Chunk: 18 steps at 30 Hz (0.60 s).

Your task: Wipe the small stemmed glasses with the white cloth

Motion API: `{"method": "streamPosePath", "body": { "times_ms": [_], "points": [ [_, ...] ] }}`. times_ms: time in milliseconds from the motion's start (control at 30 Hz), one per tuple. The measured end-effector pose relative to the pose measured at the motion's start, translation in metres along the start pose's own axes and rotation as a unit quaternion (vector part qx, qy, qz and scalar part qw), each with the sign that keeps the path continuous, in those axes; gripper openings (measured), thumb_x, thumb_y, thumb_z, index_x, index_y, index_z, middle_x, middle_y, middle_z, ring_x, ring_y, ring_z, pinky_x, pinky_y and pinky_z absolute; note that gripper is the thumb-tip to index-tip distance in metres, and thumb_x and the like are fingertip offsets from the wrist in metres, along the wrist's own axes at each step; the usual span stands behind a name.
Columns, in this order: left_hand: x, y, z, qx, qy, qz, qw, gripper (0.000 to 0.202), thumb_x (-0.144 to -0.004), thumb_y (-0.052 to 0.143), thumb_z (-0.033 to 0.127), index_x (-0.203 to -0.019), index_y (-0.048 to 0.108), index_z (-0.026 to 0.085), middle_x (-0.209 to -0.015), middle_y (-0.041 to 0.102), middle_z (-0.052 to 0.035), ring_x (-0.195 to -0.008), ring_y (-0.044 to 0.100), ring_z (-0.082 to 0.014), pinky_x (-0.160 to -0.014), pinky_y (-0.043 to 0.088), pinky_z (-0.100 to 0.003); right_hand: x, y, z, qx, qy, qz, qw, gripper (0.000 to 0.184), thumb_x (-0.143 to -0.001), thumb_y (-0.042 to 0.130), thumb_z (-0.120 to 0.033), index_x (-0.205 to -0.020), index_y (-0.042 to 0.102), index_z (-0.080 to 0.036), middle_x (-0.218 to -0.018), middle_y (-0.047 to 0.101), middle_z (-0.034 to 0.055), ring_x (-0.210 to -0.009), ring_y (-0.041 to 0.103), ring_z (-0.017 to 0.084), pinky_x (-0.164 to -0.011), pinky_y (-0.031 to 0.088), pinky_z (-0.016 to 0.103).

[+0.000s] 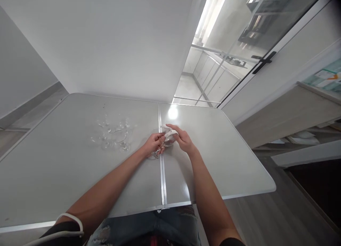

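My left hand (154, 143) is closed around the stem of a clear stemmed glass (168, 143), which is tilted with its foot toward the lower left. My right hand (183, 138) presses a white cloth or tissue (170, 133) against the bowl of that glass, its fingers bent over the rim. Part of the bowl and stem is hidden by the fingers. To the left, several more clear stemmed glasses (124, 143) stand close together on the table; their outlines are faint.
The pale folding table (66, 178) has a metal seam (162, 178) across its middle. A white wall panel (119, 43) rises behind it. At the right are a glass door with a black handle (263, 62) and a wooden shelf (290, 114) holding papers.
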State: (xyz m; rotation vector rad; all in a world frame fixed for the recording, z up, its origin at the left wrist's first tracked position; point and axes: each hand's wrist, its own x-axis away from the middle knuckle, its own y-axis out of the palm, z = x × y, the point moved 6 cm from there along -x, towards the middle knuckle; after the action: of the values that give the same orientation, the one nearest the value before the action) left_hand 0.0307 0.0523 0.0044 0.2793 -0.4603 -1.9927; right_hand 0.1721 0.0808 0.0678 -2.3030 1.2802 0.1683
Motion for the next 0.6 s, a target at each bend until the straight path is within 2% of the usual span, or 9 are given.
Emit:
{"method": "streamPosePath", "body": {
  "times_ms": [67, 167, 267, 333, 367, 433, 500, 600],
  "points": [
    [0.0, -0.002, -0.002, -0.013, 0.001, 0.007, 1.0, 0.058, -0.083, 0.072, 0.057, -0.115, 0.061, 0.01, -0.057, 0.06, 0.001, -0.04, 0.056, -0.0132, -0.035, 0.036, -0.019, 0.0, 0.001, 0.002, 0.04, -0.003, -0.022, 0.999, 0.05, -0.103, 0.042, -0.05, -0.145, 0.053, -0.026, -0.101, 0.069, 0.0055, -0.085, 0.062, 0.019, -0.079, 0.052, 0.032],
    [-0.001, -0.006, -0.003, -0.018, 0.013, 0.027, 0.999, 0.063, -0.081, 0.075, 0.056, -0.12, 0.06, 0.01, -0.055, 0.059, 0.002, -0.04, 0.057, -0.0147, -0.035, 0.036, -0.02, 0.002, -0.001, 0.002, 0.052, 0.003, -0.031, 0.998, 0.046, -0.104, 0.041, -0.05, -0.138, 0.06, -0.025, -0.088, 0.067, 0.0033, -0.072, 0.057, 0.017, -0.072, 0.05, 0.031],
    [-0.001, -0.009, -0.002, -0.011, 0.028, 0.03, 0.999, 0.068, -0.079, 0.076, 0.057, -0.123, 0.061, 0.008, -0.061, 0.063, -0.0006, -0.042, 0.059, -0.0153, -0.035, 0.036, -0.021, 0.004, -0.009, 0.0, 0.0, 0.001, 0.03, 1.0, 0.046, -0.103, 0.041, -0.055, -0.129, 0.065, -0.025, -0.088, 0.066, 0.0035, -0.071, 0.057, 0.017, -0.068, 0.049, 0.03],
    [-0.001, -0.007, -0.001, -0.012, 0.027, 0.018, 0.999, 0.067, -0.081, 0.074, 0.059, -0.123, 0.062, 0.007, -0.061, 0.063, -0.0014, -0.043, 0.059, -0.0146, -0.036, 0.036, -0.02, 0.005, -0.012, -0.002, -0.026, -0.003, 0.078, 0.997, 0.049, -0.102, 0.04, -0.057, -0.132, 0.063, -0.026, -0.1, 0.068, 0.005, -0.081, 0.061, 0.019, -0.074, 0.05, 0.03],
    [0.0, -0.006, -0.001, -0.015, 0.024, 0.012, 1.0, 0.066, -0.082, 0.073, 0.059, -0.122, 0.062, 0.008, -0.059, 0.062, -0.001, -0.042, 0.059, -0.0144, -0.036, 0.036, -0.02, 0.004, -0.012, -0.002, -0.025, -0.005, 0.08, 0.996, 0.05, -0.102, 0.039, -0.057, -0.135, 0.061, -0.026, -0.106, 0.068, 0.0056, -0.088, 0.062, 0.02, -0.078, 0.051, 0.031],
    [0.001, -0.004, 0.0, -0.025, 0.021, 0.006, 0.999, 0.061, -0.083, 0.072, 0.056, -0.12, 0.061, 0.009, -0.055, 0.06, 0.0005, -0.042, 0.059, -0.0147, -0.036, 0.037, -0.02, 0.003, -0.006, -0.003, 0.0, -0.006, 0.038, 0.999, 0.052, -0.103, 0.04, -0.056, -0.142, 0.057, -0.026, -0.111, 0.068, 0.006, -0.096, 0.062, 0.021, -0.085, 0.051, 0.033],
    [0.001, -0.004, 0.001, -0.035, 0.022, 0.015, 0.999, 0.058, -0.082, 0.075, 0.053, -0.119, 0.06, 0.011, -0.056, 0.061, 0.001, -0.042, 0.059, -0.0153, -0.037, 0.038, -0.02, 0.001, 0.0, -0.003, 0.034, -0.003, -0.015, 0.999, 0.052, -0.103, 0.041, -0.055, -0.144, 0.055, -0.026, -0.107, 0.069, 0.0056, -0.096, 0.061, 0.021, -0.086, 0.05, 0.034],
    [-0.001, -0.009, 0.002, -0.041, 0.026, 0.048, 0.998, 0.061, -0.077, 0.079, 0.053, -0.118, 0.06, 0.012, -0.065, 0.067, -0.0016, -0.043, 0.061, -0.0159, -0.037, 0.039, -0.021, 0.002, -0.004, -0.003, 0.041, 0.004, -0.018, 0.999, 0.049, -0.103, 0.042, -0.053, -0.138, 0.06, -0.025, -0.098, 0.069, 0.0047, -0.089, 0.06, 0.021, -0.081, 0.05, 0.034]
  ]
}}
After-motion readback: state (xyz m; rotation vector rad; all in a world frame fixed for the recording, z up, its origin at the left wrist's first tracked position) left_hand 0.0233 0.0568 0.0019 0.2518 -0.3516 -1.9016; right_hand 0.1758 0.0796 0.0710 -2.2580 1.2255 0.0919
